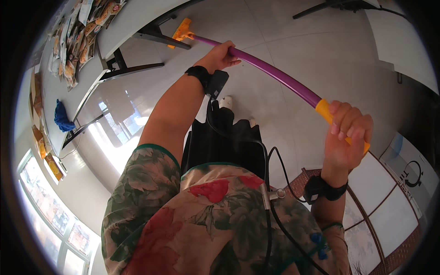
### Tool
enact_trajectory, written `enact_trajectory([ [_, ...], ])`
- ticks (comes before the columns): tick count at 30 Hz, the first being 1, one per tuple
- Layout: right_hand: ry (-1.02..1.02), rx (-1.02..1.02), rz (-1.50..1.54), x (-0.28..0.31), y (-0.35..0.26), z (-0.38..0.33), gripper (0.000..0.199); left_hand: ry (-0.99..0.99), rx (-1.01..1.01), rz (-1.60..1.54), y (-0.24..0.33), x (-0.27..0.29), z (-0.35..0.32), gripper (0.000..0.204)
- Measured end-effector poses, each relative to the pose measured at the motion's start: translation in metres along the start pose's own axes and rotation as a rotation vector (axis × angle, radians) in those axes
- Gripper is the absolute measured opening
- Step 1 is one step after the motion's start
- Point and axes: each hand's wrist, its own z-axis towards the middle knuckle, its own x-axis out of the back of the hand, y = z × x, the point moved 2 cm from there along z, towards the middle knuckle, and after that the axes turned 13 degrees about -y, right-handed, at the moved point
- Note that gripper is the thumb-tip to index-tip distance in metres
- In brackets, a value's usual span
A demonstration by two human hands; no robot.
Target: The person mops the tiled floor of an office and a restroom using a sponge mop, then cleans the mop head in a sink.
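Note:
Both hands hold a long-handled floor cleaning tool [279, 77] with a purple pole, slanting across the view from far left to near right. My left hand [220, 57] is closed around the pole, not far from its orange head [182, 33]. My right hand [350, 130] wraps round the yellow grip at the near end. The wide, flat head is down at the floor beside black table legs. I cannot tell whether it is a broom, a mop or a squeegee.
A white table [121, 27] on black legs [153, 36] stands at the left, with several packaged goods [75, 41] on it. A blue cloth [63, 117] lies farther down that side. Shiny grey tiles [298, 50] cover the floor. Black cables [268, 156] hang before my body.

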Motion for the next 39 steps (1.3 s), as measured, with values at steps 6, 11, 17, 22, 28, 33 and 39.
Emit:
enact_trajectory([
  [6,0.188,-0.010,-0.110,0.025,-0.056,-0.066,0.021,-0.065,0.202,0.235,-0.063,-0.077,0.020,0.020],
  [11,0.359,-0.067,-0.179,0.027,-0.106,-0.141,0.022,-0.113,0.409,0.394,-0.144,-0.122,0.015,0.025],
  [17,0.490,-0.083,-0.225,0.033,-0.162,-0.252,0.024,-0.186,0.545,0.516,-0.264,-0.164,-0.007,0.030],
  [22,0.609,-0.076,-0.244,0.037,-0.207,-0.359,0.024,-0.278,0.643,0.631,-0.369,-0.209,-0.036,0.032],
  [28,0.684,-0.076,-0.268,0.035,-0.263,-0.480,0.023,-0.395,0.702,0.669,-0.502,-0.252,-0.069,0.034],
  [33,0.694,-0.126,-0.349,0.024,-0.302,-0.509,0.026,-0.498,0.710,0.533,-0.561,-0.274,-0.088,0.026],
  [39,0.551,-0.050,-0.414,-0.004,-0.315,-0.482,0.039,-0.349,0.455,0.122,-0.559,-0.281,-0.108,0.015],
])
